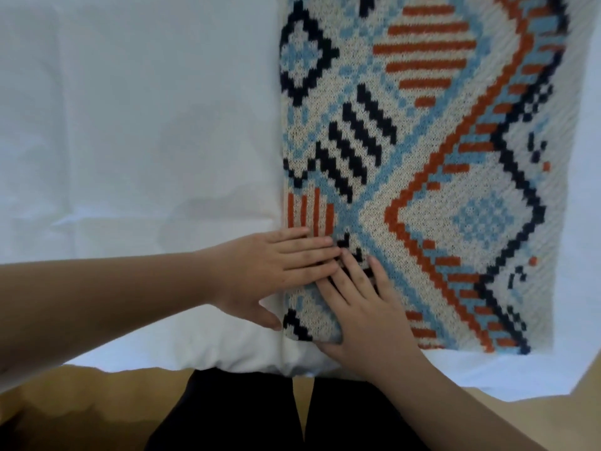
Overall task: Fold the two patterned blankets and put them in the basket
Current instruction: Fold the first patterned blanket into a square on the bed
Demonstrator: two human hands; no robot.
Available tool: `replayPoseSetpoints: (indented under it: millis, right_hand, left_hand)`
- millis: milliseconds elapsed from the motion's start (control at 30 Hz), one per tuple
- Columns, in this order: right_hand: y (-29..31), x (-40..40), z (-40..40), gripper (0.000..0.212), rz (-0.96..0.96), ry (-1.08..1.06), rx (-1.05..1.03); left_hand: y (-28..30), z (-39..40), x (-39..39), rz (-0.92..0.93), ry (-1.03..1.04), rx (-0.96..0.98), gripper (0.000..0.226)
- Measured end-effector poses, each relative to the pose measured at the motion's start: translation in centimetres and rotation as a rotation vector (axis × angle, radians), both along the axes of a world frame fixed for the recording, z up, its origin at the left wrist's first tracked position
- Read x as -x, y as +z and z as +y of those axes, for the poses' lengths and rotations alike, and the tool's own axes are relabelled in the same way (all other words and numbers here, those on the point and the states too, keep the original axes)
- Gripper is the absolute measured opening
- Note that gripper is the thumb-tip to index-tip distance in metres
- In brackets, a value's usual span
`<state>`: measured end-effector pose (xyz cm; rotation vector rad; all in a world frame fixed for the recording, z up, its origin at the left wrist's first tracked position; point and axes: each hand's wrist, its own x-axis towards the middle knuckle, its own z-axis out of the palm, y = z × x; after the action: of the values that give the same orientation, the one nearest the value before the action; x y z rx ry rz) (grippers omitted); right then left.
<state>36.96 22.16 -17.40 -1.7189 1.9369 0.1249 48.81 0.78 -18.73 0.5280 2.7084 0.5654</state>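
Head view: patterned blanket lies flat on white sheet, filling right half of frame, long axis running top to bottom. Your left hand and right hand both press flat, fingers straight, gripping nothing, on blanket's lower left corner. Left edge looks thick, likely a fold. Rest of blanket stretches away to upper right of your fingers. Second blanket and basket not in frame. Nothing blocks next fold.
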Motion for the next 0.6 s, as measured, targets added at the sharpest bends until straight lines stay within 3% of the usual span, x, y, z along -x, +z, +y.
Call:
replayPoseSetpoints:
  millis: [167,333,433,600]
  right_hand:
    - [0.9,1.2,-0.3,0.092,-0.096,-0.006,-0.028]
    - [3.5,4.0,-2.1,0.075,-0.354,-0.219,-0.051]
    - [5.5,6.6,-4.0,0.074,-0.379,-0.31,0.01]
    - [8.9,10.5,-5.9,0.088,-0.158,-0.42,0.289]
  left_hand:
    - [0.1,0.8,-0.4,0.101,0.024,-0.065,0.08]
    - [1.7,0.4,0.2,0.222,0.197,-0.24,0.054]
    - [3.8,-0.1,2.7,0.181,0.452,-0.385,0.035]
    - [7.1,-1.2,8.2,0.046,0.977,-0.643,0.016]
